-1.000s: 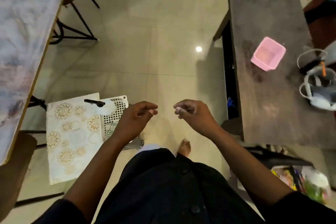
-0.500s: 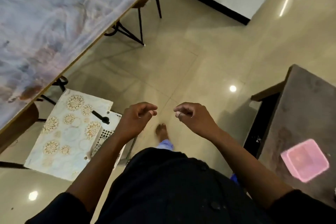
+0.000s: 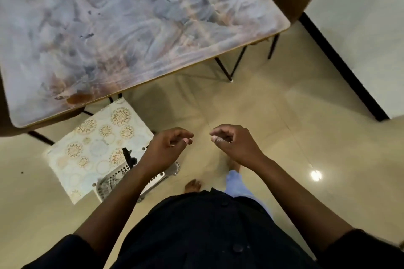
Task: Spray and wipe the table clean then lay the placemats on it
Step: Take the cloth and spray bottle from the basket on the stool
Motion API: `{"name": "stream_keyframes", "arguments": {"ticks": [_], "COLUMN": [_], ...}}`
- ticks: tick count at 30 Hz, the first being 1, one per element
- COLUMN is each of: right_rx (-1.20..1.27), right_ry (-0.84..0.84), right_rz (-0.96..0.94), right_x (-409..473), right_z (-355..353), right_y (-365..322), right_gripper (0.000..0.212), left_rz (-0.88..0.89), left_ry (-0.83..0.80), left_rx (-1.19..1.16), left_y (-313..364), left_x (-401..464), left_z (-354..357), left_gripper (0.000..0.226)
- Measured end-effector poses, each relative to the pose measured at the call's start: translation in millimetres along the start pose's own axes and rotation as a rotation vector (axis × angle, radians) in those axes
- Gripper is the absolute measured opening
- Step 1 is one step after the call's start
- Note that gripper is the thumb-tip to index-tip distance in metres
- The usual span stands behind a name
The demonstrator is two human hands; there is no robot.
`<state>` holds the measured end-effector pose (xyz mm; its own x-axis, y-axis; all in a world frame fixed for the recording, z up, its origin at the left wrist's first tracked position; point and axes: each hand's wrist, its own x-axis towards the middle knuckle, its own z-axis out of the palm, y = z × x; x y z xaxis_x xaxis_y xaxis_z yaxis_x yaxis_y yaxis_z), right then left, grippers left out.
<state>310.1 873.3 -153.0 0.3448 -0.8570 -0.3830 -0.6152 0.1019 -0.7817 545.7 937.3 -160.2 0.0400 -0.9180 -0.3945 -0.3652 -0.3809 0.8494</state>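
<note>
Marbled grey counter (image 3: 131, 28) bears no readable writing, nor does the floral placemat (image 3: 91, 148) at near left, while both hands (image 3: 168, 148) (image 3: 234, 144) hover empty, fingers loosely curled.

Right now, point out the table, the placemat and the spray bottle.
table (image 3: 135, 28), head view, middle of its marbled top
placemat (image 3: 96, 148), head view, centre of the patterned sheet
spray bottle (image 3: 129, 157), head view, black trigger head
</note>
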Motion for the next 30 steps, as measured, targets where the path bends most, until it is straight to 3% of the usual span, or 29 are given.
{"name": "stream_keyframes", "arguments": {"ticks": [8,13,22,30], "right_rx": [-0.184,-0.317,-0.540,-0.725], "right_ry": [-0.355,-0.582,-0.962,-1.160], "right_rz": [-0.240,-0.400,-0.645,-0.827], "right_x": [107,157,210,224], "right_z": [-55,-55,31,129], "right_y": [-23,-49,-125,-198], "right_gripper": [0.014,0.015,0.015,0.018], "left_rz": [-0.159,-0.284,-0.437,-0.531], "left_ry": [0.431,0.734,1.154,1.402], "left_rx": [-0.171,-0.287,-0.490,-0.666], "left_y": [23,25,-6,-54], "left_x": [17,7,-23,-35], "left_z": [29,53,55,11], "left_gripper": [0.020,0.022,0.027,0.023]}}
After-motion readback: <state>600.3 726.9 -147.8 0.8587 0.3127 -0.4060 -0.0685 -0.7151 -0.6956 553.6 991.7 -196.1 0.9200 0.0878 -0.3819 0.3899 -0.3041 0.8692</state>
